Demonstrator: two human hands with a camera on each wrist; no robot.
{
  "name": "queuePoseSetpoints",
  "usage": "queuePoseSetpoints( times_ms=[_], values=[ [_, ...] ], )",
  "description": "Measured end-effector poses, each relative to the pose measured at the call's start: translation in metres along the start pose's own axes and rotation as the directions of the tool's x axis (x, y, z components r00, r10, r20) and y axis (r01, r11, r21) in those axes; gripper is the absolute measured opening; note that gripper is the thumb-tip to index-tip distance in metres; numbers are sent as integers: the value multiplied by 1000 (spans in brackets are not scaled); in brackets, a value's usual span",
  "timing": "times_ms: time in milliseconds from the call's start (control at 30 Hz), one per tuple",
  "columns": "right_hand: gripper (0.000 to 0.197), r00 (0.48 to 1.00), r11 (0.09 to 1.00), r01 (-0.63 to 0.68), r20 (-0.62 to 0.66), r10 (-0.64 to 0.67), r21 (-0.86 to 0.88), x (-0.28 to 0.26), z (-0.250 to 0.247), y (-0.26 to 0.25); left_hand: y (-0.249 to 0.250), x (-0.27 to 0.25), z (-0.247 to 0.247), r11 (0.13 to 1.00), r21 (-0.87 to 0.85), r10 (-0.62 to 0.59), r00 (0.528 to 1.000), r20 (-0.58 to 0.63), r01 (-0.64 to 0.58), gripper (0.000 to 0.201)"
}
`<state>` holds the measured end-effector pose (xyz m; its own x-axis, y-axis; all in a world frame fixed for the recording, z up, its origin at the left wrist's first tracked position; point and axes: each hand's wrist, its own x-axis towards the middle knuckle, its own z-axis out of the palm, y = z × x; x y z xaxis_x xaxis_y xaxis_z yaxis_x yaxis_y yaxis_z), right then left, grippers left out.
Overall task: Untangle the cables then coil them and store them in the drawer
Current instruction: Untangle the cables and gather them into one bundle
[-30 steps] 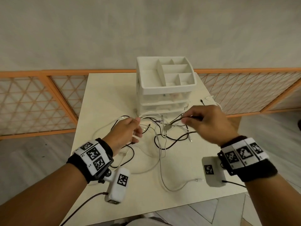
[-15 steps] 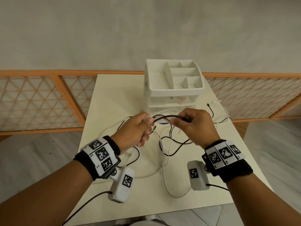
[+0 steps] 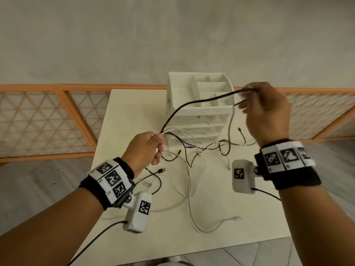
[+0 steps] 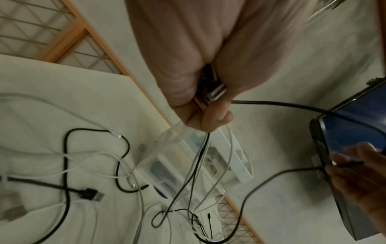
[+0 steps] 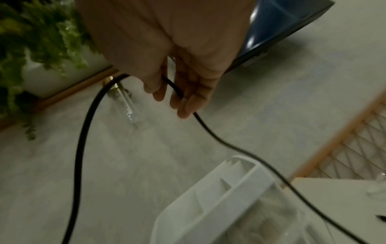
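In the head view, the left hand [image 3: 145, 148] is sitting left of centre with its fingers curled round a bunch of white and black cables [image 3: 184, 150], while the right hand [image 3: 267, 110] is raised in the upper right, pinching a black cable [image 3: 194, 102] that is stretching down and left to the left fist. The rest of the tangle is lying across the table [image 3: 123, 116] at centre and lower centre, just in front of the white drawer unit [image 3: 199, 112] — its drawers all appearing closed. In the left wrist view, the fist is filling the upper centre, fingers pressed tight on cable plugs [image 4: 213, 94]; thin strands are hanging down from it toward the drawer unit at centre, and loose cables are lying at lower left, a black USB plug [image 4: 92, 194] among them. In the right wrist view, the thumb and fingers [image 5: 188, 100] at upper centre are pinching the black cable — one run is dropping to the lower left, the other is running to the lower right past the drawer unit's top tray [image 5: 219, 198].
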<state>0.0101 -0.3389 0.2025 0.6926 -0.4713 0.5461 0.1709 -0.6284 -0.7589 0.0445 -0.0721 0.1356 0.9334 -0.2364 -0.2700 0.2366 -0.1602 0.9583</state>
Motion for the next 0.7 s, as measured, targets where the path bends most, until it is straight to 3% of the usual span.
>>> queuePoseSetpoints(
  times_ms=[100, 133, 167, 233, 267, 333, 367, 400, 467, 533, 567, 633, 700],
  values=[
    [18, 998, 963, -47, -46, 35, -267, -2, -8, 37, -1, 0, -5, 996, -83, -23, 998, -61, 18, 26],
    [19, 988, 912, -144, -9, 153, -383, -13, -7, 64, 0, 1, -7, 995, -99, -31, 997, -76, 24, 26],
    [17, 947, 843, -280, 14, 322, -460, -27, -7, 96, 1, 2, -10, 994, -110, -36, 996, -87, 26, 26],
    [18, 745, 623, -569, -15, 667, -536, -61, -10, 155, 1, 5, -14, 990, -141, -33, 992, -120, 16, 29],
    [22, 644, 514, -648, -44, 764, -562, -75, -14, 180, 2, 7, -17, 986, -165, -32, 989, -145, 8, 29],
    [34, 532, 382, -661, -44, 846, -646, -88, -22, 208, 2, 11, -23, 978, -207, -39, 981, -189, -1, 28],
    [42, 517, 360, -638, -31, 856, -681, -85, -24, 212, 1, 13, -26, 979, -204, -45, 980, -195, 4, 26],
    [50, 553, 386, -600, -15, 833, -700, -77, -25, 209, 0, 15, -27, 984, -179, -49, 980, -190, 15, 25],
    [54, 712, 564, -526, 32, 701, -637, -50, -25, 178, -5, 18, -27, 994, -99, -59, 985, -161, 44, 27],
    [37, 889, 825, -424, 2, 458, -374, -20, -26, 130, -10, 18, -22, 997, -46, -68, 989, -130, 62, 27],
    [28, 941, 915, -338, -59, 333, -221, -7, -25, 106, -12, 18, -19, 997, -34, -74, 991, -115, 71, 27],
    [16, 979, 984, -168, -129, 159, -61, 9, -21, 65, -14, 18, -12, 996, -30, -91, 992, -92, 89, 25],
    [16, 994, 987, -98, -49, 93, -123, 9, -13, 53, -15, 19, -9, 995, -36, -99, 991, -90, 96, 25]
  ],
)
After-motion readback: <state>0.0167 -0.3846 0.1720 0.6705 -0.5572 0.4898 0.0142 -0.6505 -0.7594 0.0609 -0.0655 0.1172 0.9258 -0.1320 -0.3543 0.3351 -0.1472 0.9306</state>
